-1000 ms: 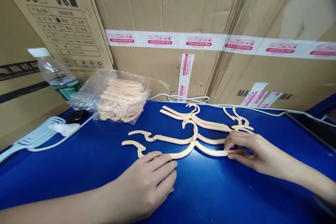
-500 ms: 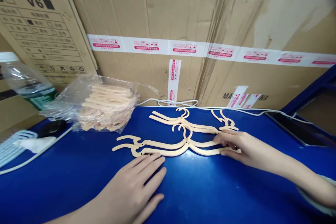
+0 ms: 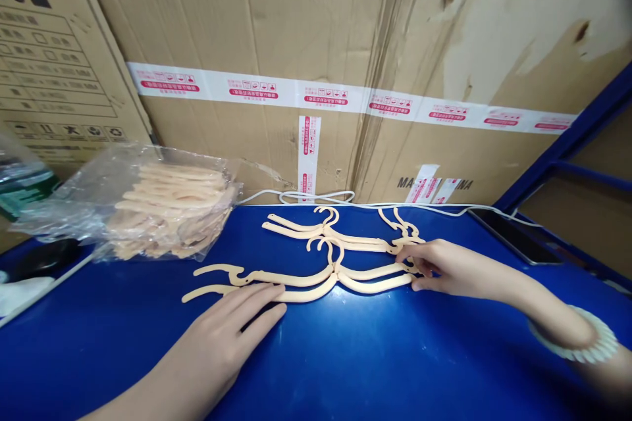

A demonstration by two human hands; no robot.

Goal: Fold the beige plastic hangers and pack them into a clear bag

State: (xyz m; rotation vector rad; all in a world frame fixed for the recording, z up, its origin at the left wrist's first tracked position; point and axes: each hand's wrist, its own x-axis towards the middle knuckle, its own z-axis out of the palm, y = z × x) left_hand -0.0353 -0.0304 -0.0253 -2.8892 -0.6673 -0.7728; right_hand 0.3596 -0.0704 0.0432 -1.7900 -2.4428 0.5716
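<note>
A near pair of cream plastic folding clothes hangers [image 3: 306, 296] lies on the blue tabletop, their hooks pointing away from me. My left hand [image 3: 222, 329] lies flat with its fingers stretched over the left arm of the nearer one, touching it and covering part of it. At the right end, my right hand [image 3: 439, 270] pinches a hanger arm between thumb and fingers; the tip is mostly hidden by the hand. Just behind lies a second pair of hangers [image 3: 296, 231], its left arms ending straight and its right end partly behind my right hand.
A clear plastic bag [image 3: 172, 204] full of cream hanger parts sits at the left, near a bottle [image 3: 27, 184] and a black object [image 3: 47, 258]. A white cable [image 3: 316, 197] runs along the cardboard [image 3: 237, 145] at the back. A dark flat device [image 3: 513, 237] lies at right.
The view has shifted, so most things sit further left. My left hand has come forward onto the near hanger's left arm. My right hand stays at the right end.
</note>
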